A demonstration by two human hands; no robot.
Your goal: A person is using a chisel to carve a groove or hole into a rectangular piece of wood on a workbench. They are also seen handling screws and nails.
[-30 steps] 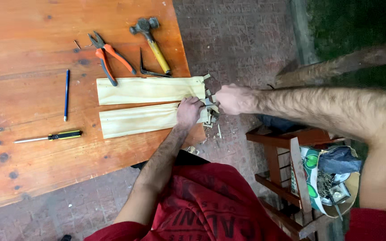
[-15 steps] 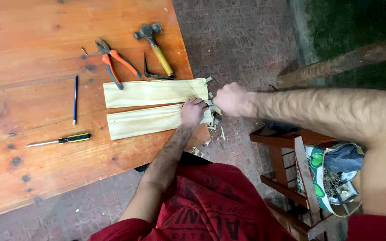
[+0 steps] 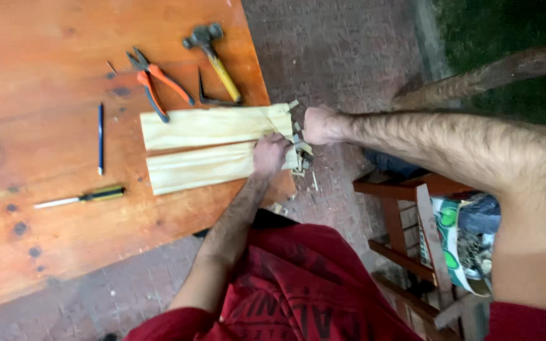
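The left hand (image 3: 270, 153) presses down the pale grooved pine board (image 3: 213, 145) at the orange wooden worktop (image 3: 45, 240) edge, while the right hand (image 3: 319, 124), fingers clenched on something small, should work gently.

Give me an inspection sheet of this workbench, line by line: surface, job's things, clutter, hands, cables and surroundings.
Surface: orange-brown wooden table, marked with dark knots and stains.
Job's things: two pale wooden boards lying side by side at the table's edge; their right ends are splintered, with wood chips around them.
Clutter: hammer, orange-handled pliers, blue pen, screwdriver, small dark metal tool beside the hammer.
Hands: left hand presses on the boards' end; right hand is a closed fist at the splintered end; whatever it grips is hidden.
Cables: nothing seen.
Surroundings: brick paving, wooden chair holding a bag, grass beyond.
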